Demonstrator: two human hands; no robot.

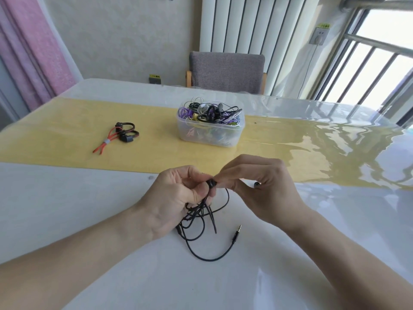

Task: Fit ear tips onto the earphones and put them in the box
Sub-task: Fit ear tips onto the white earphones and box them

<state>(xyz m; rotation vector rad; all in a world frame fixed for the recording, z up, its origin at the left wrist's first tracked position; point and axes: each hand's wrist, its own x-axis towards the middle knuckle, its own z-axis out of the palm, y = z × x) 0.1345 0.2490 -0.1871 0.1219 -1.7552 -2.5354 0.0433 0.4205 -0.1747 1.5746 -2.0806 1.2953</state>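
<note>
Nearest me on the glossy white table (89, 198), toward its near edge, lies the thin black earphone cable (202, 256) in a loose loop w/ its gold-tipped metal jack plug (237, 234) lying free to the right. The rest of the cable hangs in a tangle from my left hand (176, 198), fingers curled round the bundle & the small black earbud (211, 183) at the top. My right hand (259, 189) meets it there, thumb & forefinger pinching what looks like a black ear tip against the bud; too small to tell if it's seated. A small dark bit (257, 185) shows just past my right fingers, can't say what it is.

Mid-table runs a yellow strip (67, 144) under a clear cover. On it, centre, stands the clear plastic box (210, 133), open-topped, full of mixed earphones & cords: purple, black, white. Well left of the box on the same strip lies a pair of black ear-hook earphones w/ an orange cord (118, 137), cord bundled by a white tie.

At the far edge stands a grey fabric chair w/ wood frame (226, 72).
</note>
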